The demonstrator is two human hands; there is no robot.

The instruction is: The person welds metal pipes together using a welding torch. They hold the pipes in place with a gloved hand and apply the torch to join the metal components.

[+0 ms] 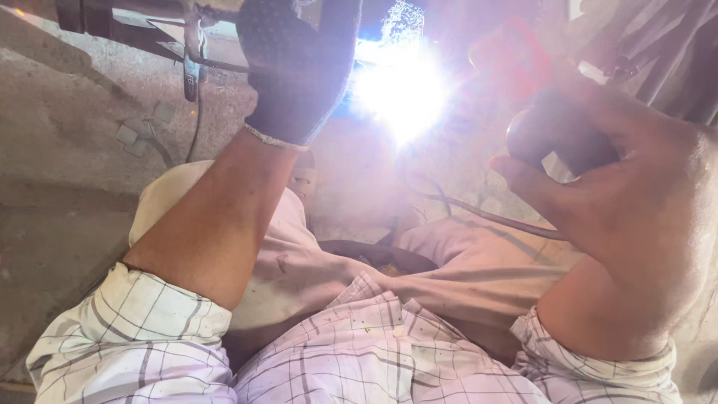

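Where sparks glare, dark welding handle [561, 135]

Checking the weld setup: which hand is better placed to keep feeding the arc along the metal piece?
Right, probably. The bare right hand grips the dark electrode holder beside the bright arc; the gloved left hand is up against the metal frame.

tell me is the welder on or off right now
On. A blinding white-blue arc flares between the gloved left hand and the bare right hand, which grips a dark handle.
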